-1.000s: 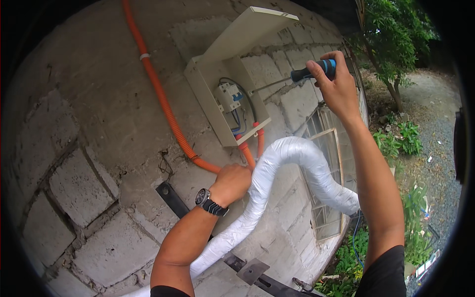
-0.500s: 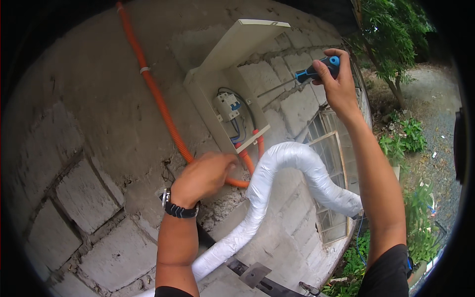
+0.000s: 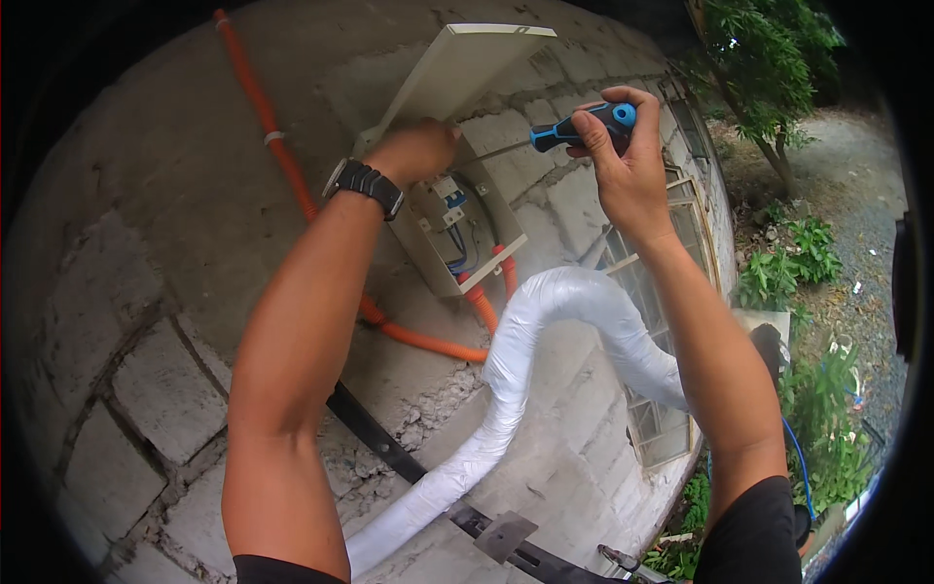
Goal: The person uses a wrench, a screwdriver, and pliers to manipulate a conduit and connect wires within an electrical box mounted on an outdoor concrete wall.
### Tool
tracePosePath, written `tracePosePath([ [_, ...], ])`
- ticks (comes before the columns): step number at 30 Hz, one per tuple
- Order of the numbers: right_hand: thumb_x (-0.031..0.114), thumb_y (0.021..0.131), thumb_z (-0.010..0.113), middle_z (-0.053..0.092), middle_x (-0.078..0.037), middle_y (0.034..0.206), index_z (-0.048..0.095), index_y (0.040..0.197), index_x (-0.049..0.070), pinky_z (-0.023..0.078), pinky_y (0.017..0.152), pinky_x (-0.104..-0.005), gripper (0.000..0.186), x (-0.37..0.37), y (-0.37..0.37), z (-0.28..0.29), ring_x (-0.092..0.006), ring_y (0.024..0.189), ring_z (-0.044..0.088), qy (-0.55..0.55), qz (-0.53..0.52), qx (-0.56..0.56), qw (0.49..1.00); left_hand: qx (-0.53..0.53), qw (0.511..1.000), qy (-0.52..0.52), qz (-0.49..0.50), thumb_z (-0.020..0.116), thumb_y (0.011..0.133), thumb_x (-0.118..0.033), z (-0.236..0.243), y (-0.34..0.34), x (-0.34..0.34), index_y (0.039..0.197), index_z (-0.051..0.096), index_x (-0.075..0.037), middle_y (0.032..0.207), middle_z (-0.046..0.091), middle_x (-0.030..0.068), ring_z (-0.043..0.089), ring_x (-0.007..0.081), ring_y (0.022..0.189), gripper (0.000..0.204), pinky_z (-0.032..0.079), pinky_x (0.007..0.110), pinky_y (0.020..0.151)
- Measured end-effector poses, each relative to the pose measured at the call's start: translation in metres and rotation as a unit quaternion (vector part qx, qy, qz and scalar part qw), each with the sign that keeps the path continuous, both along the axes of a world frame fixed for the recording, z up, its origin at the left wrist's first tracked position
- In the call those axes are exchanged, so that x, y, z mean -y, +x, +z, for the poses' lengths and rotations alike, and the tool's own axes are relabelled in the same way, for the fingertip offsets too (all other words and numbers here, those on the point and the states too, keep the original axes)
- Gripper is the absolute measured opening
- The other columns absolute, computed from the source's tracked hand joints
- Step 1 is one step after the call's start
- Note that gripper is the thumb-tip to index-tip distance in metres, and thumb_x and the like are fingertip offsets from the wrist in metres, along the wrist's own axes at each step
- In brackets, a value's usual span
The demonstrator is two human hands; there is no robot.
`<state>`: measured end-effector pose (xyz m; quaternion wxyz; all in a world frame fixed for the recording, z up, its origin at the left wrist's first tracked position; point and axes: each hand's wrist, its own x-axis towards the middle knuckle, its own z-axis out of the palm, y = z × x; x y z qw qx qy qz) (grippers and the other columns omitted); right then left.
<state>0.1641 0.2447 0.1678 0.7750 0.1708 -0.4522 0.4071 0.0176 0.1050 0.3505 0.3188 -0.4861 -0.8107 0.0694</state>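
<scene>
My right hand (image 3: 632, 161) is closed round the black and blue handle of a screwdriver (image 3: 564, 133). Its thin shaft points left, toward the top of a beige breaker box (image 3: 425, 255) on the wall. My left hand (image 3: 416, 151), with a black-strapped watch at the wrist, is at the box's upper part, below the raised lid (image 3: 477, 63). Its fingers are bunched close to the shaft's end; whatever they hold is hidden. Inside the box sits a small circuit breaker (image 3: 451, 195) with blue and black wires below it.
Orange corrugated conduit (image 3: 258, 88) runs down the wall and into the box's bottom. A thick white wrapped pipe (image 3: 511, 389) bends in front, over a black metal bar (image 3: 375, 433). To the right are a framed window (image 3: 666, 428), plants (image 3: 808, 258) and a gravel path (image 3: 856, 195).
My left hand has risen from beside the conduit below the box to the box's upper part. The right hand has shifted left with the screwdriver, bringing its shaft closer to the box.
</scene>
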Motion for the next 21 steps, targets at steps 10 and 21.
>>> tracePosePath([
  [10,0.022,0.104,0.068,0.066,-0.013,0.111,0.041,0.129,0.004,0.06,0.078,-0.0307,0.041,-0.01,-0.024,-0.013,-0.0176,0.091,0.069,-0.014,0.063,0.016,0.998,-0.075,0.996,0.026,-0.043,0.027,0.113,-0.048,0.003,-0.063,-0.04,0.13,0.063,0.007,0.133,0.064,0.0308,0.061,0.0471,0.125,0.067,0.042,0.05,0.111],
  [21,0.018,0.105,0.066,0.064,-0.012,0.115,0.039,0.131,0.004,0.059,0.082,-0.0306,0.04,-0.012,-0.029,-0.012,-0.0173,0.093,0.068,0.017,0.06,0.031,0.998,0.066,0.993,0.077,0.057,0.041,0.109,-0.048,0.004,-0.041,-0.036,0.128,0.063,0.009,0.122,0.069,0.0302,0.069,0.0408,0.11,0.064,0.052,0.046,0.098],
])
